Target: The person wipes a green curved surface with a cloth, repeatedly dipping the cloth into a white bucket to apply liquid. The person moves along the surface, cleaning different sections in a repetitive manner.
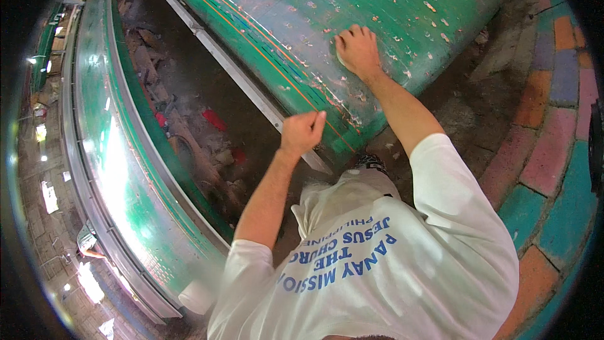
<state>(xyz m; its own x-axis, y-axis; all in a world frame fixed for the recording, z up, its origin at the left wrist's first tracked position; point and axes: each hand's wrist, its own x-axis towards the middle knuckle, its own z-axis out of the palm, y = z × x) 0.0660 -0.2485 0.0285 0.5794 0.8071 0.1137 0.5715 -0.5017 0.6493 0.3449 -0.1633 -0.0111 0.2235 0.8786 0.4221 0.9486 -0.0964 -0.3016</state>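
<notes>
A large green painted panel (pixel 402 0) lies in front of me, scuffed with whitish smears and flecks, with orange stripes along its left side. My right hand (pixel 360 51) presses on its surface, fingers curled over something with a pale rim showing by the thumb side; the hand hides most of it. At the panel's near left edge, my left hand (pixel 303 132) is a fist with the thumb along the top. Nothing shows in it. A grey metal rail (pixel 236 75) runs beside that edge, just left of the fist.
To the left stands another long, glossy green panel (pixel 104 132) with metal edging. Dark ground with debris and a red scrap (pixel 214 119) lies between the two. A white cylindrical object (pixel 197 297) sits at the lower left. Colourful painted paving blocks (pixel 547 145) curve along the right.
</notes>
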